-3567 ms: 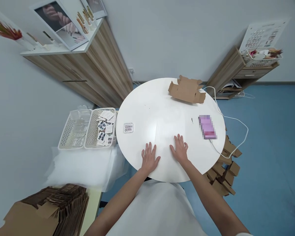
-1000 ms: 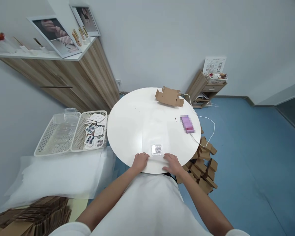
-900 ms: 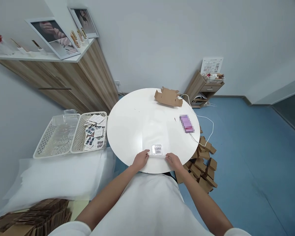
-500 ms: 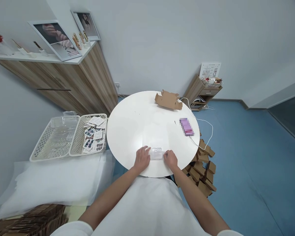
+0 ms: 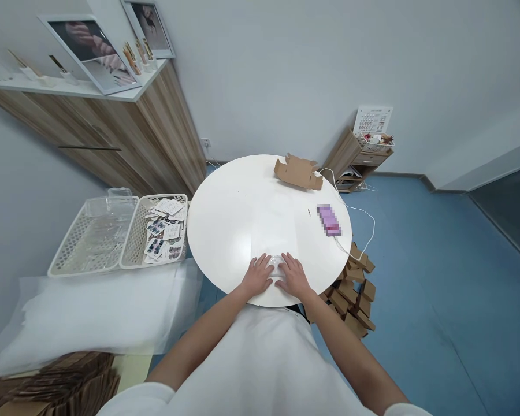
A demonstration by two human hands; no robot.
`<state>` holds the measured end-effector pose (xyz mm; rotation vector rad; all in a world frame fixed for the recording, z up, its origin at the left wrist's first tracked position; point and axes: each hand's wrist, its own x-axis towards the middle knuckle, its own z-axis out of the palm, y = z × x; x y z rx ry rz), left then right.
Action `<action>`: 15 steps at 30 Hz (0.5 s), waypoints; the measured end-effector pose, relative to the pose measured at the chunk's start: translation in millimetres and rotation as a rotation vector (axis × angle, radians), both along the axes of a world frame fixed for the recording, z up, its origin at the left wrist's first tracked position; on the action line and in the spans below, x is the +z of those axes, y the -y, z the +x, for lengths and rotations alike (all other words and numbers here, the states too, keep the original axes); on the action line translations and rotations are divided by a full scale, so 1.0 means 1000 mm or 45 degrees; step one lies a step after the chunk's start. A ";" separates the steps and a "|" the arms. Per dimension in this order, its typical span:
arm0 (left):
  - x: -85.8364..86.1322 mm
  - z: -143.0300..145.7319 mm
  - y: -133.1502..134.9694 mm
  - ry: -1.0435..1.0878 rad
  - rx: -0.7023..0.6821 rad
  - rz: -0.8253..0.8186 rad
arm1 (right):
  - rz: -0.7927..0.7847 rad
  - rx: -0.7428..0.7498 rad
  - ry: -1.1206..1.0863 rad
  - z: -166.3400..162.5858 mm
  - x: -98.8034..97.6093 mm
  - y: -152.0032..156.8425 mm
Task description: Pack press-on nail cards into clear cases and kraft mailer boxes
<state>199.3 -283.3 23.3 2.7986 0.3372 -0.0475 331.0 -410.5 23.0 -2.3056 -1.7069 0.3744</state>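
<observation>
A small clear plastic case lies on a thin translucent white sheet near the front edge of the round white table. My left hand rests over the case's left side, fingers stretched forward and apart, thumb by the near edge. Mirroring it, my right hand covers the right side with its fingers spread and the thumb pointing inward. Both hands partly hide the case, and whether the sheet is folded over it cannot be made out.
An unfolded brown cardboard box and a blurred purple object with a white cable are on the table. White baskets with clear cases and printed cards stand left, above stacked white sheets. Small cardboard boxes lie on the floor.
Both hands have moved inward from the case's two ends onto its sides. The right fingers, pinched before, are now spread. My view has shifted slightly.
</observation>
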 end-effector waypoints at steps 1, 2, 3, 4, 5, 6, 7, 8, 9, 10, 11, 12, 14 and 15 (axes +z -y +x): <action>0.001 0.003 -0.001 -0.012 0.007 -0.016 | -0.041 0.046 -0.017 0.002 0.001 -0.004; 0.002 0.006 -0.001 -0.028 0.012 -0.032 | -0.075 0.064 -0.029 0.005 0.001 -0.009; 0.003 0.008 -0.002 -0.043 0.014 -0.048 | -0.102 0.073 -0.040 0.007 0.002 -0.013; 0.004 0.009 -0.002 -0.057 0.015 -0.061 | -0.119 0.082 -0.049 0.009 0.003 -0.017; 0.005 0.009 -0.001 -0.068 0.014 -0.072 | -0.129 0.092 -0.058 0.009 0.005 -0.019; 0.007 0.008 -0.001 -0.076 0.009 -0.082 | -0.137 0.108 -0.072 0.008 0.007 -0.020; 0.009 0.005 0.000 -0.085 -0.002 -0.091 | -0.144 0.125 -0.095 0.006 0.010 -0.019; 0.010 0.001 0.002 -0.097 -0.016 -0.103 | -0.153 0.140 -0.130 0.003 0.012 -0.016; 0.012 -0.004 0.003 -0.111 -0.033 -0.122 | -0.165 0.147 -0.175 -0.001 0.015 -0.011; 0.013 -0.009 0.005 -0.122 -0.049 -0.151 | -0.181 0.143 -0.227 -0.005 0.018 -0.006; 0.014 -0.013 0.007 -0.129 -0.058 -0.188 | -0.197 0.130 -0.283 -0.009 0.021 -0.001; 0.016 -0.017 0.008 -0.132 -0.054 -0.228 | -0.210 0.109 -0.335 -0.012 0.024 0.004; 0.018 -0.019 0.009 -0.120 0.004 -0.296 | -0.212 0.068 -0.425 -0.015 0.030 0.009; 0.020 -0.018 0.007 -0.116 0.050 -0.320 | -0.195 0.050 -0.457 -0.015 0.032 0.010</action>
